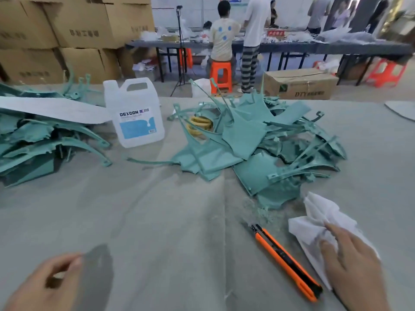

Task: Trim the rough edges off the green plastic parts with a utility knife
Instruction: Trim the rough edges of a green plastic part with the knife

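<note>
The knife (pixel 285 261) lies flat on the counter (pixel 157 221) at 5 o'clock, touched by neither hand. Its black tip points toward 11 o'clock, at the parts; whether the blade is out is too small to tell. It sits just beside the right hand (pixel 354 265), probably parked there so the same hand can take it up again without a reach.

That right hand holds a crumpled white paper wipe (pixel 314 223) at 4 o'clock, fingertips curled into its folds. The wipe lies next to a scatter of fine green shavings (pixel 260 212), so wiping or clearing looks like the step in hand, not cutting.

The left hand (pixel 42 286) hangs at 7 o'clock, fingers loosely curled and holding nothing, well apart from any part.

The green plastic parts (pixel 258 153) are heaped from centre toward 2 o'clock, panels and thin curved strips overlapping, several with ragged edges. A second heap (pixel 33 142) sits at 9 o'clock under a long pale sheet (pixel 51 110). Two separate heaps suggest sorting, though which one is trimmed I cannot tell. A clear jug (pixel 134 113) of liquid stands upright between them at 11 o'clock, likely the fluid for the wipe.

Next, a part must be pulled to the bare cloth and the knife picked up.
</note>
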Demonstrator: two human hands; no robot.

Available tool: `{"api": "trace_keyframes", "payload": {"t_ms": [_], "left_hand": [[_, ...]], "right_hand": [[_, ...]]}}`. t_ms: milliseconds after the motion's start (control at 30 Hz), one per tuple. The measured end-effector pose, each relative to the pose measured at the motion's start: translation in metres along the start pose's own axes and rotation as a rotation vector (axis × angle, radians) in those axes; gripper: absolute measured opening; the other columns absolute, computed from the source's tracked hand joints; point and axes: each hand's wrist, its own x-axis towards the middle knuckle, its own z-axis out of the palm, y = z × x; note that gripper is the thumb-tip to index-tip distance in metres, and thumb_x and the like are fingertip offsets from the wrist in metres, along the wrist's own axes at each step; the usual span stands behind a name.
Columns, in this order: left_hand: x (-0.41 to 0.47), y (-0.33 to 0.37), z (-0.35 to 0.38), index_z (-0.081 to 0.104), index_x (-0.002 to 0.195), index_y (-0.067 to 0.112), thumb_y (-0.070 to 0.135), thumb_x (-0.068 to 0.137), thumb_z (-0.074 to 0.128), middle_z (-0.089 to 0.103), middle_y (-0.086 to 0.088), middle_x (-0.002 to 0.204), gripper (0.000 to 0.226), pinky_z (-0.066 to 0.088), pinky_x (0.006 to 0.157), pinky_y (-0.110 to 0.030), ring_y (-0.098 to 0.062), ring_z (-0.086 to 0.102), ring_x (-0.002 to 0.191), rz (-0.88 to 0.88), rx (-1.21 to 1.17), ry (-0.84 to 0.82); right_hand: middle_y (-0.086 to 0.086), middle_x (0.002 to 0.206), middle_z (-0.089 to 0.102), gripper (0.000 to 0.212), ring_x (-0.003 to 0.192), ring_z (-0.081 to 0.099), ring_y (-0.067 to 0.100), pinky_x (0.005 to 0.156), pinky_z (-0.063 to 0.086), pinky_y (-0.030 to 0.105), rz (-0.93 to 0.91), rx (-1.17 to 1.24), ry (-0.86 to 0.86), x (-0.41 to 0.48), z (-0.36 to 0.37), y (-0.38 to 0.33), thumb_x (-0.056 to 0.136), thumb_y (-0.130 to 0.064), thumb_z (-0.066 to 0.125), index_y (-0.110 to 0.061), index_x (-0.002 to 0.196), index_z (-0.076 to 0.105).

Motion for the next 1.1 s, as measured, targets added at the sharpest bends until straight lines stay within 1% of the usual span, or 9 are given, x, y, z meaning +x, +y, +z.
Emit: {"api": "trace_keyframes", "payload": {"t_ms": [67,133,233,333,433,500,700,900,1100], "left_hand": [[-0.009,0.04,0.034,0.07,0.095,0.049,0.061,0.074,0.064,0.07,0.022,0.082,0.025,0.044,0.062,-0.01,0.005,0.062,0.074,0.047,-0.022,-0.064],[-0.02,0.079,0.086,0.072,0.086,0.043,0.041,0.083,0.074,0.069,0.027,0.082,0.004,0.042,0.065,-0.004,0.007,0.062,0.076,0.199,-0.098,-0.251],[-0.042,0.148,0.172,0.072,0.093,0.032,0.031,0.09,0.066,0.071,0.019,0.088,0.007,0.048,0.076,-0.016,-0.001,0.063,0.083,0.459,-0.144,-0.519],[-0.049,0.199,0.252,0.067,0.12,0.025,0.027,0.096,0.062,0.068,0.007,0.114,0.024,0.049,0.095,-0.03,-0.011,0.059,0.105,0.683,-0.004,-0.68],[-0.043,0.227,0.309,0.051,0.142,0.023,0.031,0.097,0.062,0.059,-0.005,0.124,0.046,0.048,0.098,-0.035,-0.021,0.052,0.118,0.877,0.179,-0.702],[-0.038,0.232,0.327,0.049,0.143,0.022,0.033,0.096,0.064,0.059,-0.006,0.122,0.051,0.047,0.093,-0.034,-0.023,0.053,0.116,0.939,0.259,-0.691],[-0.032,0.244,0.336,0.053,0.137,0.017,0.03,0.103,0.05,0.061,-0.006,0.126,0.036,0.039,0.1,-0.035,-0.023,0.049,0.118,1.034,0.249,-0.707],[-0.031,0.27,0.327,0.069,0.123,0.02,0.023,0.103,0.05,0.056,-0.008,0.102,0.028,0.039,0.104,-0.041,-0.026,0.045,0.109,1.008,0.23,-0.765],[-0.025,0.278,0.327,0.064,0.108,0.01,0.008,0.101,0.051,0.056,-0.011,0.109,0.016,0.049,0.088,-0.041,-0.028,0.049,0.107,1.043,0.314,-0.621]], "right_hand": [[0.017,0.126,0.069,0.054,0.108,0.067,0.04,0.096,0.042,0.045,0.016,0.007,-0.057,0.002,0.003,0.004,0.088,-0.042,0.041,-0.011,0.119,0.073],[0.015,0.126,0.069,0.052,0.109,0.066,0.037,0.096,0.043,0.045,0.013,-0.003,-0.073,0.004,0.003,0.007,0.088,-0.041,0.043,-0.013,0.12,0.073],[0.012,0.12,0.072,0.047,0.106,0.068,0.037,0.093,0.051,0.048,0.0,0.0,-0.092,0.003,0.003,0.009,0.087,-0.036,0.046,-0.014,0.119,0.073],[0.013,0.112,0.074,0.052,0.099,0.069,0.04,0.087,0.054,0.052,-0.017,0.0,-0.074,0.003,0.006,0.015,0.085,-0.037,0.042,-0.01,0.115,0.074],[0.013,0.11,0.074,0.052,0.096,0.07,0.039,0.086,0.055,0.051,-0.012,0.004,-0.062,0.003,0.006,0.016,0.084,-0.037,0.042,-0.009,0.113,0.075],[0.011,0.109,0.074,0.051,0.096,0.07,0.037,0.086,0.054,0.047,-0.004,0.003,-0.069,0.003,0.005,0.015,0.086,-0.037,0.042,-0.011,0.114,0.075],[0.009,0.113,0.073,0.04,0.101,0.069,0.036,0.09,0.053,0.045,0.009,-0.01,-0.111,0.002,0.008,0.018,0.083,-0.024,0.058,-0.013,0.117,0.075],[0.006,0.115,0.073,0.048,0.103,0.068,0.035,0.09,0.051,0.045,-0.005,-0.016,-0.084,-0.002,0.007,0.017,0.087,-0.034,0.043,-0.014,0.116,0.075],[0.009,0.112,0.074,0.038,0.101,0.067,0.037,0.089,0.051,0.047,0.025,-0.022,-0.08,-0.003,0.007,0.016,0.086,-0.025,0.053,-0.014,0.115,0.075]]}}
